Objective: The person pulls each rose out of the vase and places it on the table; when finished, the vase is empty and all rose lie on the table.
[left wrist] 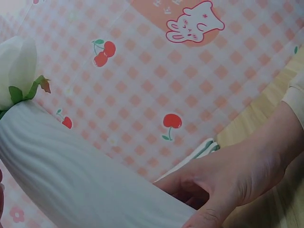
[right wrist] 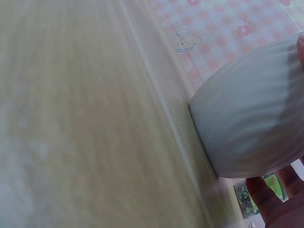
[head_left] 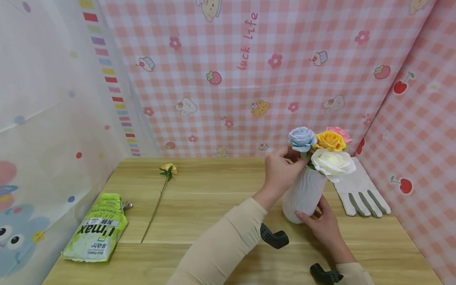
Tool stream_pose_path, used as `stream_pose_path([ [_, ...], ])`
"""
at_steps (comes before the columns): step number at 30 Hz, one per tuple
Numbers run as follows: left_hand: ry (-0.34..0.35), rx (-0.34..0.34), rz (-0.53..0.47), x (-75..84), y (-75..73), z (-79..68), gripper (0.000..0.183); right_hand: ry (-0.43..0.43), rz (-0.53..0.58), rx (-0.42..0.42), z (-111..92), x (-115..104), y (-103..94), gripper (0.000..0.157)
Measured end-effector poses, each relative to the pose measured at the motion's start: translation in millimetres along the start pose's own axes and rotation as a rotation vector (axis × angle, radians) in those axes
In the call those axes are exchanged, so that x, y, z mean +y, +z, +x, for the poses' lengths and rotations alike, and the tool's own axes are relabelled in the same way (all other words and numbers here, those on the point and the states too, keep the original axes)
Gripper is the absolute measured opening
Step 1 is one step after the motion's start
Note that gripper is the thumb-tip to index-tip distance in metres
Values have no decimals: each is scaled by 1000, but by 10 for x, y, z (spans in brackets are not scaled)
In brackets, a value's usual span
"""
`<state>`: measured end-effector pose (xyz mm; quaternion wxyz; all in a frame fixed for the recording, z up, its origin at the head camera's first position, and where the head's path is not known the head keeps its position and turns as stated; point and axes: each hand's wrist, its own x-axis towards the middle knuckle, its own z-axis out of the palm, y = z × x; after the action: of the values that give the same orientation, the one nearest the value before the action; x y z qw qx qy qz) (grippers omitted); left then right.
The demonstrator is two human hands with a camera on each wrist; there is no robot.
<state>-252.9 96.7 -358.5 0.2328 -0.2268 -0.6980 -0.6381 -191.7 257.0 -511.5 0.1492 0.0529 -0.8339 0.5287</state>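
A white ribbed vase [head_left: 304, 194] stands at the right of the table with several artificial roses in its mouth. They are a blue rose [head_left: 302, 138], a yellow rose [head_left: 331, 141], a white rose [head_left: 333, 163] and a pink rose [head_left: 340, 133] behind. My left hand [head_left: 281, 172] pinches the blue rose just under its bloom, by the vase's rim; the fingertips are partly hidden. Low on the vase, my right hand [head_left: 324, 226] grips its side near the base. The left wrist view shows the right hand [left wrist: 228, 178] against the vase [left wrist: 85, 175].
A single yellow rose [head_left: 158, 204] with a long stem lies left of centre. Further left is a green snack pouch [head_left: 96, 229]. A white glove [head_left: 361, 192] with grey-green stripes lies behind the vase, near the right wall. Patterned cloth walls [head_left: 231, 91] enclose the table.
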Motion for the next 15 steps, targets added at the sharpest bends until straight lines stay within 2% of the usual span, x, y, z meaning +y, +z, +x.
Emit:
stream_pose_path([
  [8,14,-5,13,37,-6,13,14,-16,37,10,22,-6,-4,78],
  [15,97,-52,25,33,-49,-5,4,12,-9,1,5,5,-9,80],
])
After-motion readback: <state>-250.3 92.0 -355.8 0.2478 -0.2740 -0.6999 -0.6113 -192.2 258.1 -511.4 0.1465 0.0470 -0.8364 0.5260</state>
